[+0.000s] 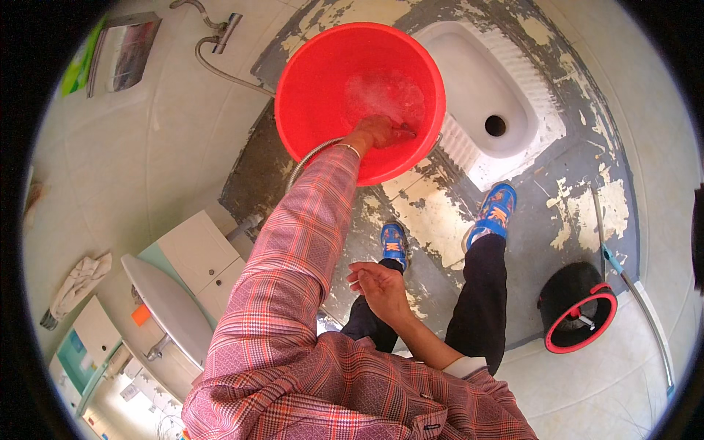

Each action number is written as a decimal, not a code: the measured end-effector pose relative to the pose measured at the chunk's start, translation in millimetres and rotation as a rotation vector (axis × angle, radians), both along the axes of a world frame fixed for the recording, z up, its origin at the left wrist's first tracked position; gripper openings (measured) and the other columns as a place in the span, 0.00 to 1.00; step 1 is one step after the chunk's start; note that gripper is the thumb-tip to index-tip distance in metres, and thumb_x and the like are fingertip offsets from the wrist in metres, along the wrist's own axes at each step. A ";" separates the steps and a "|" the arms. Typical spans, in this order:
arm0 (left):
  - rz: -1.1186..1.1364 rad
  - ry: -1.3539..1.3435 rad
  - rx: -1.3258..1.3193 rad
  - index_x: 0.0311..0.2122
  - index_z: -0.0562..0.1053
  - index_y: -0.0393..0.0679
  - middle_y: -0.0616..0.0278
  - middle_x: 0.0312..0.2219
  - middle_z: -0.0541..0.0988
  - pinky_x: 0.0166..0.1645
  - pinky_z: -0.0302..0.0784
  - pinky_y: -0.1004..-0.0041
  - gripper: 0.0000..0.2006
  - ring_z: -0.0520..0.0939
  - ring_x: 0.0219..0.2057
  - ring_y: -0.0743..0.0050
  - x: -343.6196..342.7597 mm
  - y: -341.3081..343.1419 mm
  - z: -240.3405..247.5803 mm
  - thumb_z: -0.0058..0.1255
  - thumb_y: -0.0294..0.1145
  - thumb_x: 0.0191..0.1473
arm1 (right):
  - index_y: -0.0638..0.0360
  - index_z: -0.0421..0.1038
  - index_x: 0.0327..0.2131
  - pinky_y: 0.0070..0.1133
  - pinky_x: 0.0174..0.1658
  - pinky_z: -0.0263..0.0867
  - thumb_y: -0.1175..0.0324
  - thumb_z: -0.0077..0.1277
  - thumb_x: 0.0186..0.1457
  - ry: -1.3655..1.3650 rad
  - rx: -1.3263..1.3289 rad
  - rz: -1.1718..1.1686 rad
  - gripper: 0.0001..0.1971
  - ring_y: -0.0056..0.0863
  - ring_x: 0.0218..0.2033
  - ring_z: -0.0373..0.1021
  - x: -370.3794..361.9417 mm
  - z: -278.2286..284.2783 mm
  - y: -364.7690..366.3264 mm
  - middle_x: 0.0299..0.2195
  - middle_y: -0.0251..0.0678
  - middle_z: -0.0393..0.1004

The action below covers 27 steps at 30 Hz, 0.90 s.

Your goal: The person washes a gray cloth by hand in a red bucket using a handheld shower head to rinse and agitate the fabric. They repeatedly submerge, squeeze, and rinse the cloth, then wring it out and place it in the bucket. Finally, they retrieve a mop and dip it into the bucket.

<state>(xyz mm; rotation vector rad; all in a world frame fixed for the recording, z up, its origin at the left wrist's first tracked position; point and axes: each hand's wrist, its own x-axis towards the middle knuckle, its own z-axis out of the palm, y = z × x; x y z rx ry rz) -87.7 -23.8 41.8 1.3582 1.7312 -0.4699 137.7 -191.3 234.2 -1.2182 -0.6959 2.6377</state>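
Round red plastic basin (pixel 323 73), glossy, foamy water inside; set on peeling painted floor (pixel 433 213) just left of white ceramic squat pan (pixel 477 88). Left hand (pixel 381 132) sunk inside basin, seemingly clutching something, grip unclear under suds. Corrugated metal hose (pixel 312 155) over near rim. Right hand (pixel 378 286) below basin, loose, fingers curled, empty.

White squat toilet (pixel 493 110) — black mop bucket (pixel 576 308), white washbasin (pixel 163 306).
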 end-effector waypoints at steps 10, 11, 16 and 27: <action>0.083 0.044 0.076 0.42 0.71 0.47 0.48 0.41 0.72 0.47 0.66 0.60 0.23 0.72 0.44 0.51 -4.6 12.7 4.9 0.40 0.53 0.48 | 0.66 0.68 0.38 0.15 0.32 0.66 0.74 0.37 0.56 0.014 0.037 0.012 0.10 0.19 0.26 0.68 -1.0 1.2 1.2 0.28 0.36 0.73; 0.077 0.081 0.057 0.42 0.71 0.46 0.48 0.40 0.72 0.47 0.66 0.60 0.22 0.72 0.44 0.51 -3.8 16.2 6.2 0.40 0.51 0.49 | 0.66 0.68 0.38 0.15 0.32 0.66 0.73 0.37 0.56 0.014 0.048 0.015 0.10 0.19 0.26 0.68 -0.6 1.2 2.0 0.28 0.36 0.73; 0.077 0.062 0.126 0.40 0.72 0.47 0.48 0.38 0.74 0.46 0.67 0.59 0.20 0.73 0.42 0.51 -1.1 20.6 12.5 0.40 0.50 0.50 | 0.65 0.68 0.38 0.14 0.31 0.65 0.73 0.37 0.56 -0.003 0.048 0.025 0.10 0.18 0.26 0.68 -0.3 1.2 4.7 0.28 0.35 0.73; -0.060 0.236 0.181 0.36 0.73 0.45 0.50 0.35 0.75 0.42 0.70 0.58 0.17 0.76 0.39 0.54 1.3 12.4 13.4 0.43 0.46 0.48 | 0.65 0.69 0.38 0.14 0.30 0.65 0.73 0.37 0.56 -0.028 0.062 0.054 0.10 0.18 0.26 0.68 -0.9 -0.6 3.6 0.28 0.35 0.73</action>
